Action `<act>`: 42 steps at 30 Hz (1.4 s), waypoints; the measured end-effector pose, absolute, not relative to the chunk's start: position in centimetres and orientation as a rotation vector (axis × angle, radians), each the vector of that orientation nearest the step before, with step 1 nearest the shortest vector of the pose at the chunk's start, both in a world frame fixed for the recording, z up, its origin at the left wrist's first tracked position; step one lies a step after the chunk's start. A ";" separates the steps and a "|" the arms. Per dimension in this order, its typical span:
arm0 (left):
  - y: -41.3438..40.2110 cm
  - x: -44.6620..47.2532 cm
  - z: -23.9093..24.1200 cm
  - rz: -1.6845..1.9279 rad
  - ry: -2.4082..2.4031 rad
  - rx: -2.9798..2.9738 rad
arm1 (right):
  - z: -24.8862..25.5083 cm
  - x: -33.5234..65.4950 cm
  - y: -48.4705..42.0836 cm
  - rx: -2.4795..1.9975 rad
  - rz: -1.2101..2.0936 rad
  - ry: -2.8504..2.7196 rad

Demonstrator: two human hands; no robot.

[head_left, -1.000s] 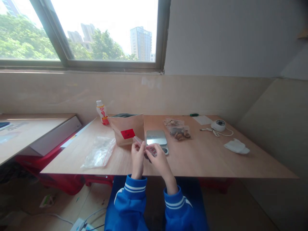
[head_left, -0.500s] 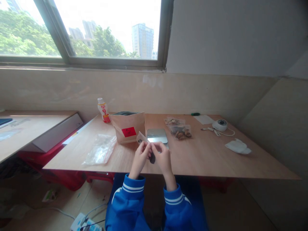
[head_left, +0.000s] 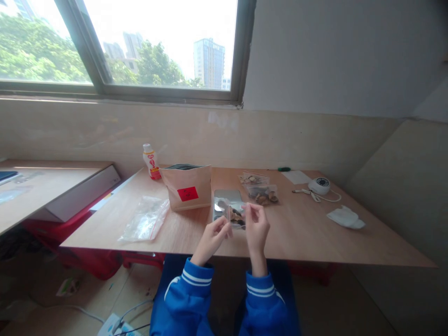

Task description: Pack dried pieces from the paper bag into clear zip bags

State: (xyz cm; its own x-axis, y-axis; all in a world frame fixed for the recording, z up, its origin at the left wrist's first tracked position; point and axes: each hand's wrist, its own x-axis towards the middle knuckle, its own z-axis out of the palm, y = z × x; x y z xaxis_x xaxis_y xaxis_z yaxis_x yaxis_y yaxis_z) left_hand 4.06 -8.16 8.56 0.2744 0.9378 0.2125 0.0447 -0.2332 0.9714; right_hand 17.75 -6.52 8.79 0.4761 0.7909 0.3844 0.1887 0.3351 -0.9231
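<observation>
A small clear zip bag [head_left: 237, 216] with brown and dark dried slices in it hangs in front of a kitchen scale [head_left: 227, 193]. My right hand [head_left: 257, 226] pinches this bag at its upper right edge. Just left of the bag is my left hand [head_left: 214, 237], its fingers curled together; whether anything is between them is hidden. Behind my left hand stands an open brown paper pouch [head_left: 188, 189] with a red label. Two more clear bags of dried slices, one at the back [head_left: 252, 178] and one nearer [head_left: 263, 195], lie right of the scale.
An empty-looking plastic bag [head_left: 144, 218] lies on the table's left, near a white and red bottle [head_left: 151, 162]. Toward the right are a white camera [head_left: 319, 185] with its cable, a sheet of paper [head_left: 296, 177], a green marker [head_left: 284, 169] and a crumpled white cloth [head_left: 346, 217].
My hands, close together before, have moved apart. The right hand has shifted right with the bag, which now hangs spread open to view, its slices showing.
</observation>
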 end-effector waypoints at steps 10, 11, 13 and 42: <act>-4.8 2.1 3.7 1.323 0.654 0.921 | 11.8 16.4 -5.2 -1.049 0.704 -1.316; -4.5 1.9 3.6 1.288 0.616 0.886 | 12.0 16.5 -4.8 -1.060 0.664 -1.387; -3.9 1.6 3.4 1.268 0.602 0.837 | 12.5 16.5 -4.3 -1.079 0.479 -1.494; -2.8 0.5 1.6 1.508 0.833 0.647 | 12.4 14.4 0.7 -1.047 0.658 -2.357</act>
